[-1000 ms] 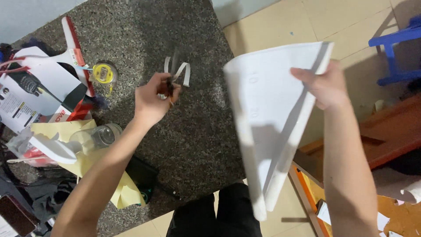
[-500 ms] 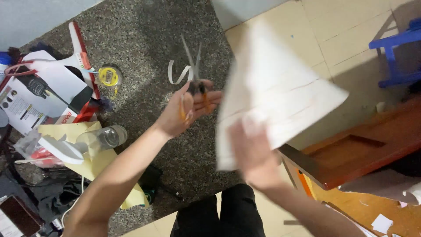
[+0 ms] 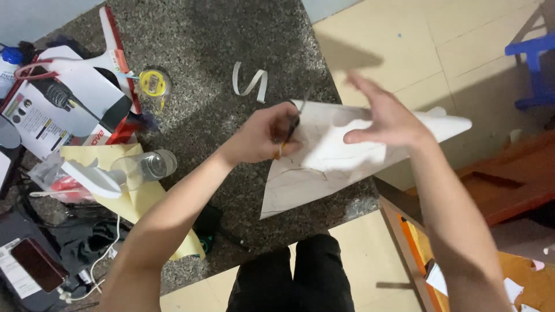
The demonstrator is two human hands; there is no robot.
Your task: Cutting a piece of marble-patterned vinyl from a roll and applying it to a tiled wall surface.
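Your left hand (image 3: 260,137) is closed around the handles of a pair of scissors (image 3: 291,130), fingers curled through the grips, with the blades pointing up and away from you at the near edge of a white sheet of paper (image 3: 324,167). Your right hand (image 3: 388,118) is open, fingers spread and blurred, lying flat on top of the paper and gripping nothing. The paper is a large, roughly triangular sheet, creased and partly folded; its lower corner lies on the dark speckled stone table (image 3: 231,34), and its right tip sticks out past the table edge over the tiled floor (image 3: 439,46).

Just above your left hand, a curled strip of white paper (image 3: 250,81) lies on the table, apart from the sheet. Further left sits a yellow tape measure (image 3: 152,84) beside a foam model plane (image 3: 113,55) with red trim. Nearer to you on the left, a clear plastic bottle (image 3: 144,167) lies on its side across a yellow sheet (image 3: 139,202). A blue chair (image 3: 535,63) stands at the far right, well apart from your hands
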